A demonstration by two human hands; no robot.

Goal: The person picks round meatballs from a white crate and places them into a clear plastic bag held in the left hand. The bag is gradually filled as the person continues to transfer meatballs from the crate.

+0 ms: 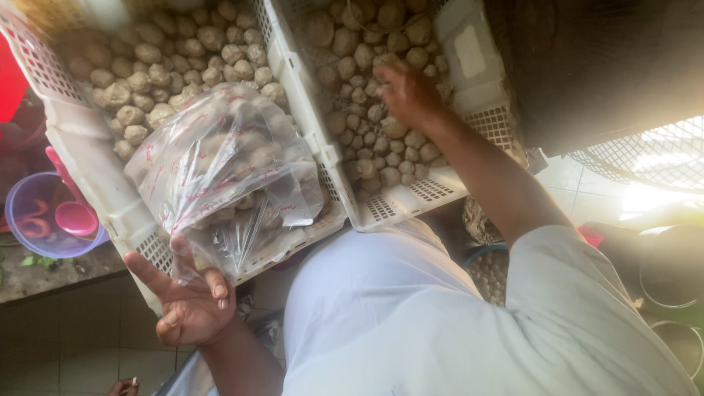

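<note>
A: While the view is head cam only, here's what I get. Left hand (pixel 189 304) sits low centre-left, palm up, fingers partly spread. Thumb and forefinger pinch the bottom edge of a clear bag (pixel 224 165). Rest of the fingers are loose.

B: Bag contents?

A: Beige balls, same kind as in the crates. Bag has red print on it, and it's crumpled. It lies over the near corner of the left crate (pixel 95 172), partly on the balls (pixel 158 66) inside.

B: Right hand?

A: Right hand (pixel 407 92) is down in the right crate (pixel 480 81), on top of its balls (pixel 367 132). Fingers are curled downward into the pile. Can't tell whether they're closed on one or just touching; there's motion blur and the fingertips are hidden.

B: Crate layout?

A: Two white plastic crates with perforated walls, side by side, long walls touching. Both are filled with the beige balls. Left one looks fuller.

B: Anything else around?

A: Purple bowl (pixel 40 216) at far left, just beside the left crate, with a pink scoop (pixel 72 209) in it. White mesh basket (pixel 645 154) at right, well apart from the hands. Person wears a pale shirt (pixel 411 315). Tiled floor (pixel 73 330) below.

B: Hands relative to each other?

A: Well apart. Left at the bag, right in the other crate.
</note>
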